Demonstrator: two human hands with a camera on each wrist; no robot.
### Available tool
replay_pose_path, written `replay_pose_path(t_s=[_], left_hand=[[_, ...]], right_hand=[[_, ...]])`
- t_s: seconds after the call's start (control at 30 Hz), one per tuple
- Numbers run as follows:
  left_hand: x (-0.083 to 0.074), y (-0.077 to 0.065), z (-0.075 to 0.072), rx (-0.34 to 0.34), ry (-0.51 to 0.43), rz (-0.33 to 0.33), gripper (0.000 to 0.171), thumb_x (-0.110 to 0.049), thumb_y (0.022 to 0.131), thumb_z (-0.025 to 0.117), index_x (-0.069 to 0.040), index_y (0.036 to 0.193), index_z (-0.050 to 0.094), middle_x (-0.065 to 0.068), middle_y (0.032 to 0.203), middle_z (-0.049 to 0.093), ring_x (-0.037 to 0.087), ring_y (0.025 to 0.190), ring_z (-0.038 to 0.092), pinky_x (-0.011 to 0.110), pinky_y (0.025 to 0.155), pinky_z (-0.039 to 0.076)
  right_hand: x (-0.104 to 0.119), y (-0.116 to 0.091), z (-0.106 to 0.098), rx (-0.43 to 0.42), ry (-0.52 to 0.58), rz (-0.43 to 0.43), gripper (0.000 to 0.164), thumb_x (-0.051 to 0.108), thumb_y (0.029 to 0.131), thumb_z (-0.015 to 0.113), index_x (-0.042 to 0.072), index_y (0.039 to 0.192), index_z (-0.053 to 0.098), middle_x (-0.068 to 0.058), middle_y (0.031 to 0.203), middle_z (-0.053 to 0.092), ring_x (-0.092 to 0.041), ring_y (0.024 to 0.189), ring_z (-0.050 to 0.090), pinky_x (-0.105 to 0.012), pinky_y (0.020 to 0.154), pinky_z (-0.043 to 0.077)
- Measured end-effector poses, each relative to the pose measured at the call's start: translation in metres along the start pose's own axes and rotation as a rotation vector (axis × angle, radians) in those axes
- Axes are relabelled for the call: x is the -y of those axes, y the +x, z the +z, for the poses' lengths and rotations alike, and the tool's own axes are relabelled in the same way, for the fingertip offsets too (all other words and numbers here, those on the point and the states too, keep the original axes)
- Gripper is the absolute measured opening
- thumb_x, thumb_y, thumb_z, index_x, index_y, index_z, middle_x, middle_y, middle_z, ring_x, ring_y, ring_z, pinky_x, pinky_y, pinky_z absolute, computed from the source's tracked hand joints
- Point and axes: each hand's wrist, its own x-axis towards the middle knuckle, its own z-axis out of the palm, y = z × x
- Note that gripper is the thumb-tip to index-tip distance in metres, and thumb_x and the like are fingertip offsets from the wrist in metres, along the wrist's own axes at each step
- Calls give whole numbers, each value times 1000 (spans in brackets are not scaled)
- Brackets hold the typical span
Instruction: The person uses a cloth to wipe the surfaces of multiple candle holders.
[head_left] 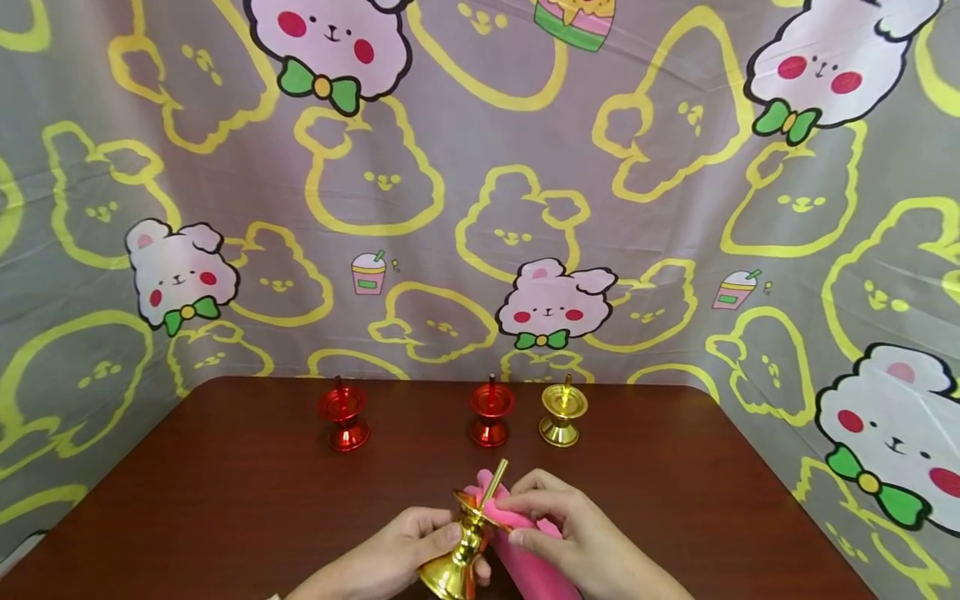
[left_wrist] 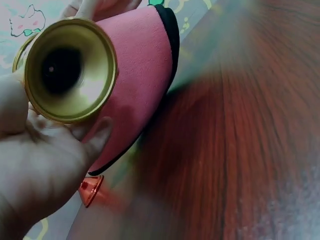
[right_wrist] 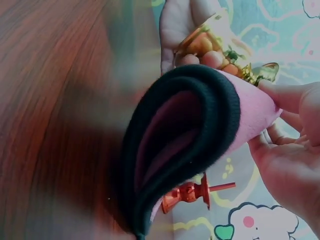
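Observation:
A shiny gold candlestick (head_left: 468, 537) with a flared base, a dish and a thin upright tube leans to the right above the table's near edge. My left hand (head_left: 408, 546) grips it round the stem and base. In the left wrist view the base of the candlestick (left_wrist: 95, 82) faces the camera, showing its dark hollow. With thumb and fingers, my right hand (head_left: 573, 529) pinches a pink cloth (head_left: 532, 571) against the dish, next to the tube. Black edging borders this cloth (right_wrist: 250, 112), which hangs folded in a loop in the right wrist view.
On the brown wooden table (head_left: 247, 500), towards the back, stand a red candlestick (head_left: 346, 417) at the left, another red candlestick (head_left: 491, 414) near the middle and a gold candlestick (head_left: 562, 414) beside it. A curtain (head_left: 450, 217) with rabbit drawings surrounds the table's back and sides.

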Motion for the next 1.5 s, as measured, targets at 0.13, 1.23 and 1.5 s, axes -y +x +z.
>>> replay_pose_path(t_s=[0.13,1.23,1.5], left_hand=[[-3,-1,1,-15,26,22,43,-13,111,37,26,129,41,7,106,74,16,95,70,25,77,56],[-6,14,31,-746,1295,9,40,-48,70,87,-22,99,80,-19,85,73,3,73,48,32,72,35],[-20,8,21,-495,811,27,35,-24,96,70,-1,121,71,6,113,73,11,98,67,25,81,54]], right_hand=[[3,1,-1,19,46,20,29,9,96,68,12,124,71,-1,110,61,-18,104,57,-27,77,53],[-3,3,21,-57,-147,70,26,10,89,77,5,114,75,4,97,54,-6,90,52,-22,69,50],[-9,1,7,-78,-6,30,23,10,93,72,7,116,74,-3,108,61,-14,99,57,-26,76,54]])
